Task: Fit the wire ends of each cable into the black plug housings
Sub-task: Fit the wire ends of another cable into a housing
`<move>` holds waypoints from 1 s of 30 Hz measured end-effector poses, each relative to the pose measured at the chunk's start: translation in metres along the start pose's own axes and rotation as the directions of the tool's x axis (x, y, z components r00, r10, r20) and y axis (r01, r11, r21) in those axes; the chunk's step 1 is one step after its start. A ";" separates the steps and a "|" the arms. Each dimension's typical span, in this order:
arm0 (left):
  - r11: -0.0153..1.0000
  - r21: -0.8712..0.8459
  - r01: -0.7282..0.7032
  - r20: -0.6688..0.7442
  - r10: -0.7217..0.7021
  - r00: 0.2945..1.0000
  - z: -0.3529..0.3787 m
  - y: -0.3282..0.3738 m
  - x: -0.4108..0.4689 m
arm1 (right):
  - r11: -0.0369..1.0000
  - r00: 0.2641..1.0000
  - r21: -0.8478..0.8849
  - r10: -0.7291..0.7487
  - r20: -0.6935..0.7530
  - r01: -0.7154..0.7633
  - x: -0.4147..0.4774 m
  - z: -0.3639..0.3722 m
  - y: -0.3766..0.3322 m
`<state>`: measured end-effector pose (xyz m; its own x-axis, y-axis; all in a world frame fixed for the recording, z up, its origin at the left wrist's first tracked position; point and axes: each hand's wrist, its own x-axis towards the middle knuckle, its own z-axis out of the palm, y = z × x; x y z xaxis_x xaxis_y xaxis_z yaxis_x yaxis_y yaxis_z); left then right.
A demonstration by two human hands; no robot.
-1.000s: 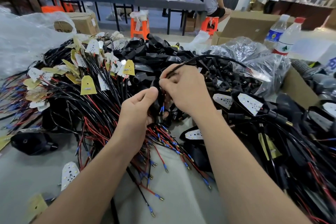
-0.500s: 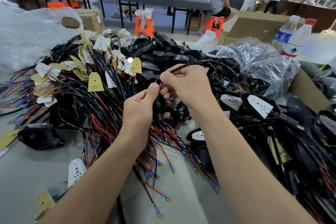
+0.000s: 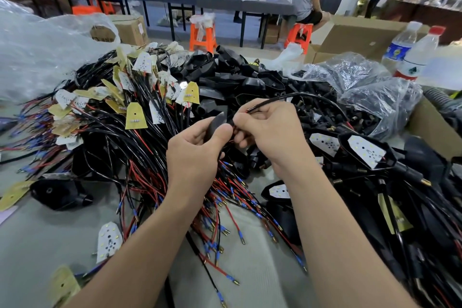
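At frame centre, the left hand (image 3: 192, 155) curls fingers and thumb round a black plug housing (image 3: 217, 124). The right hand (image 3: 271, 130) pinches a black cable (image 3: 312, 94) near its red wire ends (image 3: 248, 110), right against the housing.

Grey table (image 3: 32, 245): cable heap (image 3: 112, 140), black housings (image 3: 225, 80), bottles (image 3: 420, 55).

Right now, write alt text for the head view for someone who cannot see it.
A person's left hand holds a black plug housing while the right hand pinches a black cable with red wire ends right beside it, above a table heaped with wired boards and loose housings.
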<state>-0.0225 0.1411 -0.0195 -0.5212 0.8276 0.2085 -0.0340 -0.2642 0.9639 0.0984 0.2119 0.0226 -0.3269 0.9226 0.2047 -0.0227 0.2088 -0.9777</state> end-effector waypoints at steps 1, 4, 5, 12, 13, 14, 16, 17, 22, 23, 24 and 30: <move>0.999 0.032 -0.028 -0.011 0.028 1.000 -0.001 0.000 0.001 | 0.999 1.000 0.033 0.002 0.003 -0.002 -0.001 -0.001 0.001; 0.991 0.106 -0.079 -0.014 0.081 0.997 -0.004 -0.001 0.003 | 0.996 0.999 0.087 0.008 0.032 -0.010 -0.004 -0.003 0.004; 0.983 0.148 -0.107 -0.011 0.110 0.994 -0.005 -0.002 0.003 | 0.996 0.999 0.085 0.006 0.043 -0.010 -0.005 -0.004 0.005; 0.836 0.476 -0.273 0.018 0.301 0.953 -0.007 0.003 -0.004 | 0.994 0.999 0.103 -0.025 -0.022 0.027 -0.015 -0.008 0.012; 0.790 0.527 -0.313 0.048 0.340 0.939 -0.006 0.004 -0.006 | 0.993 0.999 0.115 -0.026 -0.047 0.031 -0.015 -0.009 0.011; 0.752 0.563 -0.342 0.078 0.364 0.928 -0.006 0.004 -0.007 | 0.991 0.997 0.126 -0.025 -0.071 0.034 -0.016 -0.010 0.011; 0.760 0.555 -0.338 0.084 0.353 0.932 -0.005 0.004 -0.008 | 0.990 0.995 0.141 -0.017 -0.099 0.031 -0.017 -0.012 0.012; 0.783 0.528 -0.329 0.079 0.340 0.937 -0.005 0.003 -0.007 | 0.991 0.995 0.131 -0.016 -0.094 0.028 -0.018 -0.012 0.013; 0.904 0.299 -0.307 0.104 0.289 0.952 -0.004 0.004 -0.004 | 0.998 0.996 0.053 -0.031 -0.083 0.035 -0.022 -0.008 0.017; 0.949 0.189 -0.251 0.088 0.238 0.967 -0.003 0.005 -0.003 | 0.999 0.995 0.036 -0.038 -0.090 0.041 -0.023 -0.006 0.017; 0.983 0.056 -0.173 0.070 0.169 0.983 -0.003 0.006 -0.001 | 0.998 0.993 0.022 -0.049 -0.104 0.051 -0.024 -0.004 0.016; 0.975 -0.154 0.158 0.048 -0.153 0.987 -0.006 0.014 0.004 | 0.981 0.976 0.145 -0.096 -0.196 0.126 -0.025 -0.001 0.010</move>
<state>-0.0302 0.1381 -0.0063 -0.4685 0.8810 0.0665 -0.2470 -0.2028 0.9475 0.1069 0.1910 0.0078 -0.1321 0.9437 0.3033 -0.2002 0.2743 -0.9406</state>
